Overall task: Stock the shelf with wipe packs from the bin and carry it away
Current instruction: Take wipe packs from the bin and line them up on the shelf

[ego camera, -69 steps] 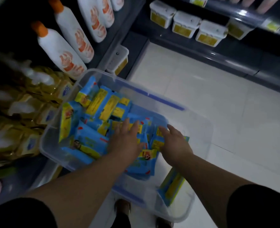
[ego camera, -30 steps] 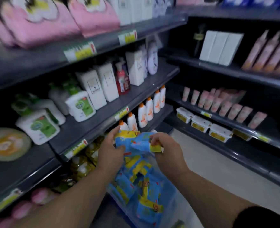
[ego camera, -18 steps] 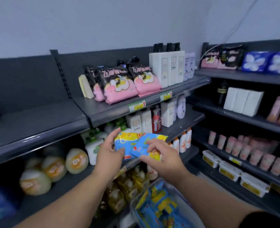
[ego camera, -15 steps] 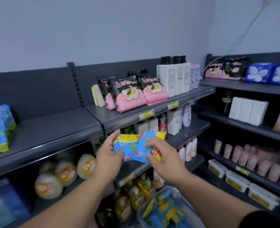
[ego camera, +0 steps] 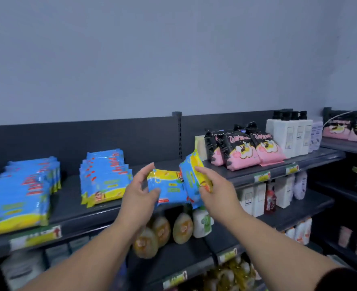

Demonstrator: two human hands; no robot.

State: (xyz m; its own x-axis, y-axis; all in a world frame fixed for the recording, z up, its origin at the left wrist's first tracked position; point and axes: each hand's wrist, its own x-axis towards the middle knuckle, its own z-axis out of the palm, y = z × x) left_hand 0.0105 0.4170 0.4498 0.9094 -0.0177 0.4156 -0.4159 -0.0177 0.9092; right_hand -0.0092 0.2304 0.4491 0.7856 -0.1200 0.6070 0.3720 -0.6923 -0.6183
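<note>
Both hands are at the shelf (ego camera: 70,199), just right of the stack (ego camera: 105,177) of wipe packs lying on it. The left hand (ego camera: 138,196) pinches the left pack (ego camera: 169,186) near its corner, thumb on the front and fingers spread rather than clamped, so the hold looks light. The right hand (ego camera: 216,191) curls round the right pack (ego camera: 191,175), which tilts up on edge and touches the left pack. Both packs hover over the shelf's front lip, right of the stack, not yet set down; the bin is out of view.

The wrap looks slick; a loose corner pinch could let the left pack slide off the lip and drop to the lower shelves. The right pack, if released on its edge, would likely topple forward; laying it flat seems safer. A hard push leftward could shove the stack askew, since its packs lie slightly fanned. Further right of the stack, pink bags (ego camera: 244,150) lean close by; a wide sweep of the right hand might knock them. A second stack (ego camera: 20,196) lies well left of the stack, out of harm's way.
</note>
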